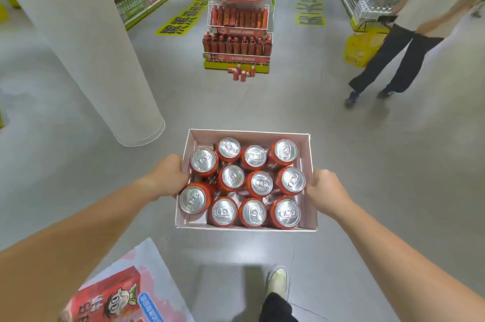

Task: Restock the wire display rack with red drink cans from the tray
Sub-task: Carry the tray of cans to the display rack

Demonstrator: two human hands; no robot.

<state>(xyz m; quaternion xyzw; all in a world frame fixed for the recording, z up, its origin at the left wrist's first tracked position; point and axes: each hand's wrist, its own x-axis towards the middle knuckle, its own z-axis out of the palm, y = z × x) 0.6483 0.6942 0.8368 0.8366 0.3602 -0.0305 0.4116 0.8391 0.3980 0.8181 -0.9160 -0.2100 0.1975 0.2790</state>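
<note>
L hand (168, 177) and R hand (326, 194) clamp the tray (246, 133) sides; cans (258, 183) stand loose inside. Rack (237, 17) well ahead of tray. Tilt = cans topple; floor cans (241, 73) by rack = trip risk.

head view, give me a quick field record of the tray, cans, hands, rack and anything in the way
tray: shallow white cardboard tray, carried level above the grey floor
cans: twelve red drink cans with silver tops, upright, three rows of four
left hand: grips the tray's left edge
right hand: grips the tray's right edge
rack: tiered white wire display rack ahead, shelves look full
floor cans: loose red cans at the rack's base
bystander: person in dark trousers, right of the rack
</note>
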